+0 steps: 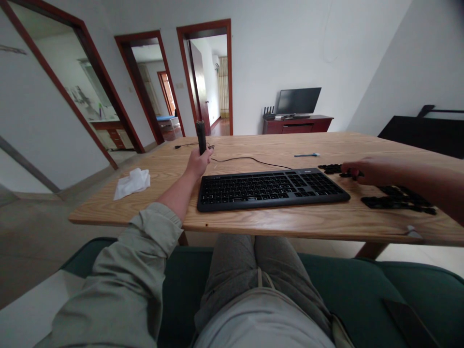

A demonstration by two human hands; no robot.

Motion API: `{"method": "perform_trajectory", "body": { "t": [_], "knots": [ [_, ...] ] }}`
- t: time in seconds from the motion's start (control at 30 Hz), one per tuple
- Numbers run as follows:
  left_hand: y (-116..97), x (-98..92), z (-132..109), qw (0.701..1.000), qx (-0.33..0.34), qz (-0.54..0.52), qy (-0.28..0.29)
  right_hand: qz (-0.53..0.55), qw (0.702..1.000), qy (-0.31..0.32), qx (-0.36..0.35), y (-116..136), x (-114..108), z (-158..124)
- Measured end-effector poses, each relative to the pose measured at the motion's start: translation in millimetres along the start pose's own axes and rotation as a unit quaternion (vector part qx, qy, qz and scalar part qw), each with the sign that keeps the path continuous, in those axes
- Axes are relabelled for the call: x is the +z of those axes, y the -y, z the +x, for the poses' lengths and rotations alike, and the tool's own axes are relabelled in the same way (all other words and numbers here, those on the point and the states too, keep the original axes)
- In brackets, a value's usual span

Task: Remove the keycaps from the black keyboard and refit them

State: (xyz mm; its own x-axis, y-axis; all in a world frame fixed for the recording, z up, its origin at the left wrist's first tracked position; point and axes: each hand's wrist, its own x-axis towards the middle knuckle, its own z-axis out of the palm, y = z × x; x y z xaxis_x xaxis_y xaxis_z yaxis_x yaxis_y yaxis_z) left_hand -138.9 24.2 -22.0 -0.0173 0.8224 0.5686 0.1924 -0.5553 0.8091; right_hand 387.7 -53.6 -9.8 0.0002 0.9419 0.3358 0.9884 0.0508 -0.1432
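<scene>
My left hand (198, 163) is closed around a black stick-shaped tool (201, 137), held upright above the table; its top end looks like a short brush, too small to tell for sure. A black keyboard (273, 187) lies in front of me, seemingly with its keycaps off over most of the board. Reaching to the right, my right hand (362, 170) has its fingers curled down at a row of loose black keycaps (330, 168). What sits between those fingers is unclear. More black keycaps (398, 199) lie under and beside my right forearm.
A crumpled white tissue (132, 183) lies on the wooden table (232, 223) at left. The keyboard's cable (250, 158) runs behind it. A blue-handled small brush (306, 155) lies farther back. A clear-looking small piece (412, 232) is near the front right edge.
</scene>
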Motion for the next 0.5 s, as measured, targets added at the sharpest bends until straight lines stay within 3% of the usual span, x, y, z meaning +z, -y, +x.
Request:
{"method": "perform_trajectory", "body": {
  "t": [0.07, 0.1, 0.2, 0.33, 0.43, 0.5],
  "knots": [
    [-0.1, 0.8, 0.1, 1.000, -0.006, -0.007, -0.001, -0.038, 0.994, 0.099, -0.028, 3.7, -8.6, 6.4],
    [-0.2, 1.2, 0.3, 1.000, -0.010, -0.013, -0.001, -0.056, 0.991, 0.110, -0.043, 10.2, -14.2, 10.4],
    [-2.4, 1.8, -0.2, 1.000, -0.019, -0.021, 0.006, -0.065, 0.993, 0.026, -0.097, 56.7, -28.8, 21.6],
    [-11.8, 2.2, -5.5, 0.997, 0.023, 0.044, 0.054, 0.069, 0.982, -0.046, -0.172, 174.9, -25.2, 22.6],
    [-19.1, 5.8, -12.4, 0.984, 0.087, 0.103, 0.113, 0.244, 0.941, -0.039, -0.230, 268.1, 0.6, 17.2],
    [-21.6, 9.1, -16.8, 0.973, 0.109, 0.133, 0.154, 0.340, 0.908, -0.019, -0.244, 313.8, 22.7, 17.0]
  ]
}}
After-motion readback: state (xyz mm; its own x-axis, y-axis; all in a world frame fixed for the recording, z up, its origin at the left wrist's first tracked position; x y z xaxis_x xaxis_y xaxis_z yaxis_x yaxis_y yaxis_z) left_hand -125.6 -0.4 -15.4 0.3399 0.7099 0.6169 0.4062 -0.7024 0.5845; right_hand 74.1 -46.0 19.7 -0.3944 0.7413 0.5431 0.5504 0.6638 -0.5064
